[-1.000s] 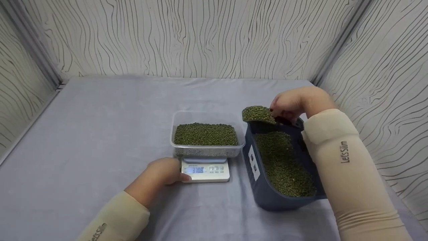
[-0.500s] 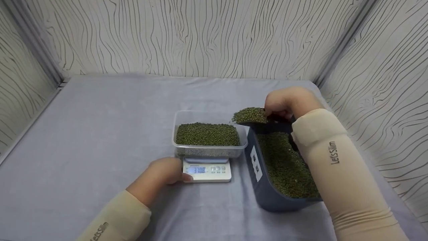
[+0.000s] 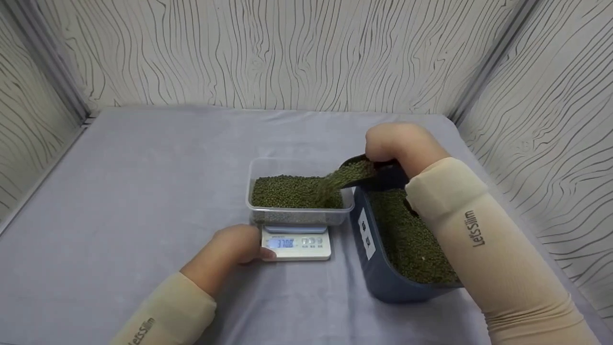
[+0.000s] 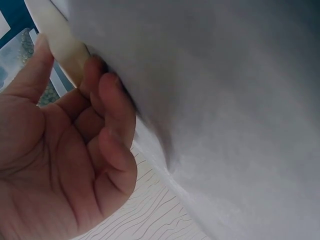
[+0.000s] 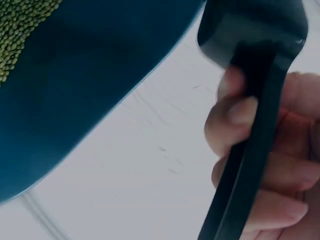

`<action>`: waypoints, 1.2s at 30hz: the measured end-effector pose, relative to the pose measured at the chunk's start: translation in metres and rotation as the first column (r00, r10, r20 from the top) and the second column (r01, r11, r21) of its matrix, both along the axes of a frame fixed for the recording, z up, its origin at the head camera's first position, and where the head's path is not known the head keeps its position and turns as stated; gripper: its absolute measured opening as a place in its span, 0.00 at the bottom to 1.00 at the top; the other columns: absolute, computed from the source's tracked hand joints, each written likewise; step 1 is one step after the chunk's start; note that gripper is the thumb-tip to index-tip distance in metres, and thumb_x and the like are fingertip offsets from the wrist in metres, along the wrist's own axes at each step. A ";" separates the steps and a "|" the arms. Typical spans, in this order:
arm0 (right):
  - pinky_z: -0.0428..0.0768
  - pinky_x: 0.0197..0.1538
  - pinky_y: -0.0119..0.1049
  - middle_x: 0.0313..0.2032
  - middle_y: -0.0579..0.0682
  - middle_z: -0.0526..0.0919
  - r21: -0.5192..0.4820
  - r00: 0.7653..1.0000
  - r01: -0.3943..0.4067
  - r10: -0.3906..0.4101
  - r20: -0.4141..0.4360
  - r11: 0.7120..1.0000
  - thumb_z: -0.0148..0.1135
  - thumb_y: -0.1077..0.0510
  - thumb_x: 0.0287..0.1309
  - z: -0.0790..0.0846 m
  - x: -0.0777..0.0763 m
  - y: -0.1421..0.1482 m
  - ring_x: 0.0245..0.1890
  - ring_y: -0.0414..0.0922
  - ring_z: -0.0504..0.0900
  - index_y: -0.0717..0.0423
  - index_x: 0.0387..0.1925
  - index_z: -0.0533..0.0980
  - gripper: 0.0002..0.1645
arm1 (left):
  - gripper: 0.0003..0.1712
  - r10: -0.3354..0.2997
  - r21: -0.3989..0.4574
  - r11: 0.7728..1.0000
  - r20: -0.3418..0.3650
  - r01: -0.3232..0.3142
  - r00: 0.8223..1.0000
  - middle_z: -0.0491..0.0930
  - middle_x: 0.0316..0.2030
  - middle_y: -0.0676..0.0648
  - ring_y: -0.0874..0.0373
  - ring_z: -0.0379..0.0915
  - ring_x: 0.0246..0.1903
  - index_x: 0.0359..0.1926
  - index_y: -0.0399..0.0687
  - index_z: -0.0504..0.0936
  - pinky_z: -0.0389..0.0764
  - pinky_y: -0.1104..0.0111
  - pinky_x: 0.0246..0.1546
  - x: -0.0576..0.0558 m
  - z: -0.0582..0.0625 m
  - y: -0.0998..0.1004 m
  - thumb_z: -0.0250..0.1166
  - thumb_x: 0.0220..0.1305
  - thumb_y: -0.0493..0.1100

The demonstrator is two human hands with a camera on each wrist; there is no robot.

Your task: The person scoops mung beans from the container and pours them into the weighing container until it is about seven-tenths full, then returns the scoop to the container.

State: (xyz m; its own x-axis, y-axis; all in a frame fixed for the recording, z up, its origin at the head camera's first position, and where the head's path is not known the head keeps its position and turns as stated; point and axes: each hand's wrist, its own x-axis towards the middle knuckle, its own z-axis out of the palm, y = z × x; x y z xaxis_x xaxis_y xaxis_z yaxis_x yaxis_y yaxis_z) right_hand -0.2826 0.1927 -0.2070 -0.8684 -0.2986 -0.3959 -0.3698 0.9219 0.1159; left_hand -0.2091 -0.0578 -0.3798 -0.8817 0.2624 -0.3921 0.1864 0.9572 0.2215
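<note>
My left hand (image 3: 239, 243) pinches the left edge of a white kitchen scale (image 3: 313, 254), thumb on top near its lit display. The left wrist view shows the other fingers curled by the edge of the scale (image 4: 60, 40). On the scale stands a clear plastic container (image 3: 299, 216) partly filled with green mung beans (image 3: 282, 191). With my right hand (image 3: 390, 143) I grip a dark scoop (image 5: 255, 150) by its handle. The scoop tips over the container's right rim, and beans stream from it into the container. The display reads about 370.8.
A deep blue bin (image 3: 383, 275) with a white label (image 3: 367, 234) stands just right of the scale, holding more beans under my right forearm. Pale cloth (image 3: 143, 191) covers the table. Patterned panels (image 3: 268, 52) wall the back and sides.
My right hand has moved left with the heaped scoop from above the bin to the container and tilted it; beans now pour out. The left hand stays at the scale.
</note>
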 end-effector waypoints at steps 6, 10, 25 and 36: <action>0.71 0.28 0.44 0.22 0.50 0.72 0.132 0.980 0.098 -0.072 -0.188 0.986 0.46 0.60 0.56 -0.001 0.021 -0.025 0.24 0.46 0.68 0.51 0.15 0.66 0.14 | 0.29 0.000 0.012 1.000 -0.004 0.000 1.000 0.79 0.30 0.41 0.50 0.70 0.28 0.24 0.38 0.79 0.73 0.55 0.40 0.000 -0.001 -0.001 0.63 0.50 0.64; 0.72 0.28 0.43 0.25 0.51 0.75 0.181 0.963 0.120 -0.071 -0.259 0.976 0.48 0.58 0.57 -0.002 0.030 -0.037 0.26 0.47 0.71 0.53 0.18 0.70 0.13 | 0.30 0.004 0.005 1.000 0.001 -0.004 1.000 0.80 0.31 0.40 0.50 0.71 0.29 0.25 0.38 0.79 0.73 0.54 0.40 -0.001 -0.002 -0.001 0.63 0.50 0.64; 0.73 0.26 0.43 0.26 0.52 0.75 0.169 0.957 0.124 -0.073 -0.281 0.978 0.50 0.60 0.55 -0.003 0.030 -0.034 0.27 0.47 0.71 0.54 0.19 0.71 0.10 | 0.31 0.008 -0.017 1.000 0.023 -0.008 1.000 0.79 0.30 0.42 0.51 0.68 0.28 0.26 0.37 0.80 0.73 0.55 0.41 -0.001 -0.002 0.001 0.63 0.50 0.64; 0.70 0.26 0.42 0.20 0.51 0.71 0.067 0.989 0.032 -0.022 -0.148 0.997 0.47 0.66 0.46 -0.003 0.017 0.001 0.21 0.47 0.67 0.53 0.14 0.66 0.11 | 0.30 0.013 -0.021 1.000 0.035 -0.012 0.999 0.79 0.30 0.43 0.52 0.67 0.27 0.26 0.38 0.80 0.72 0.56 0.42 -0.002 -0.001 0.001 0.63 0.50 0.64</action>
